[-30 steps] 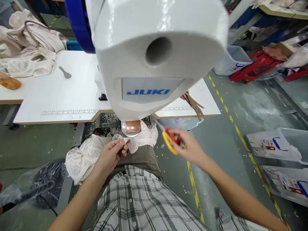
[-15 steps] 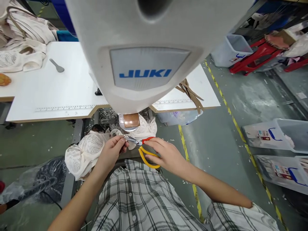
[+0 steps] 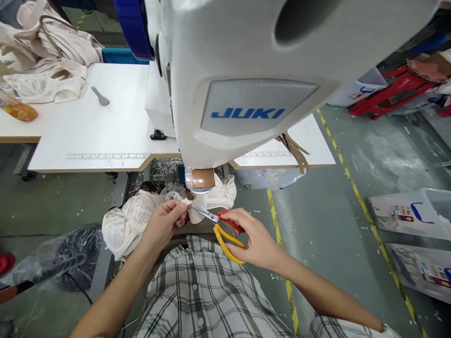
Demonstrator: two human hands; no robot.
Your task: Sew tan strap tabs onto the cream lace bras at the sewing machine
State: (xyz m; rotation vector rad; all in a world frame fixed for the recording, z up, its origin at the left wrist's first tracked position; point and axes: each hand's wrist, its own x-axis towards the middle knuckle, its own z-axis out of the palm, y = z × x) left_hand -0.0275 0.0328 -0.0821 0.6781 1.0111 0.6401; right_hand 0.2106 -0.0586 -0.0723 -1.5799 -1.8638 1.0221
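Observation:
My left hand (image 3: 162,226) pinches the edge of a white lace garment (image 3: 130,220) just below the head of a white JUKI sewing machine (image 3: 253,89). My right hand (image 3: 254,239) grips red-and-yellow scissors (image 3: 221,227). The scissor blades point left and touch the fabric right beside my left fingertips. The rest of the lace garment hangs over my lap to the left. A copper-coloured part (image 3: 202,179) sits under the machine head, directly above the fabric.
A white work table (image 3: 91,136) with a printed ruler holds a grey spoon-like tool (image 3: 100,96) and a pile of pale garments (image 3: 42,61). Clear plastic bins (image 3: 412,211) stand on the floor at right, beside a yellow floor line (image 3: 352,183). A dark plastic bag (image 3: 66,258) lies at left.
My right hand brought the scissors in from the right up to the fabric held by my left hand. The left hand kept its pinch. The view shifted slightly.

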